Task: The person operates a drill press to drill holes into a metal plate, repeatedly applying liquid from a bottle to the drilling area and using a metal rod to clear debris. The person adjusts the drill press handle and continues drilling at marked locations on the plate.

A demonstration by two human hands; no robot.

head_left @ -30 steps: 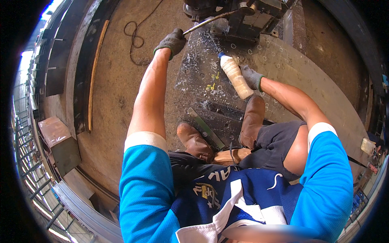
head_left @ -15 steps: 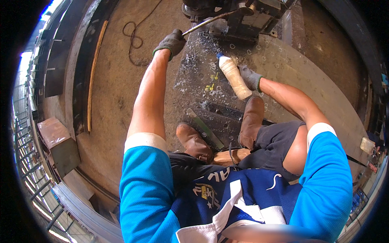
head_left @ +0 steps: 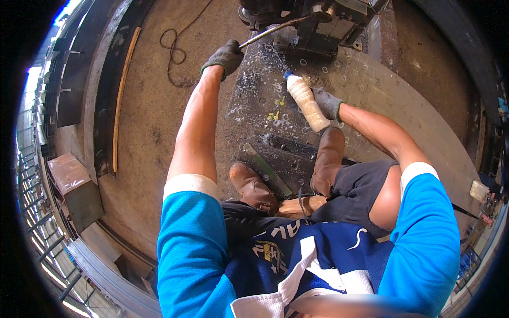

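My left hand (head_left: 225,58), in a grey work glove, is closed round the end of a long thin metal lever (head_left: 273,31). The lever runs to a round hub on a dark drill-like machine (head_left: 339,24) at the far edge of the view. In a matching glove, my right hand (head_left: 327,103) grips the side of a plastic bottle (head_left: 307,103) with a blue cap. The bottle tilts with its cap toward the machine's base, and a thin streak shows ahead of the cap. Below lies a steel plate (head_left: 382,100) with chalk circles and yellow marks.
Pale shavings and wet spots litter the plate near the machine. My boots (head_left: 328,156) rest close to the bottle, beside a flat metal strip (head_left: 268,169). A cable (head_left: 172,53) loops over the floor on the left, near a long wooden strip (head_left: 126,100) and a metal box (head_left: 77,191).
Both hands keep their hold and stay almost in place. The lever and bottle have barely shifted.
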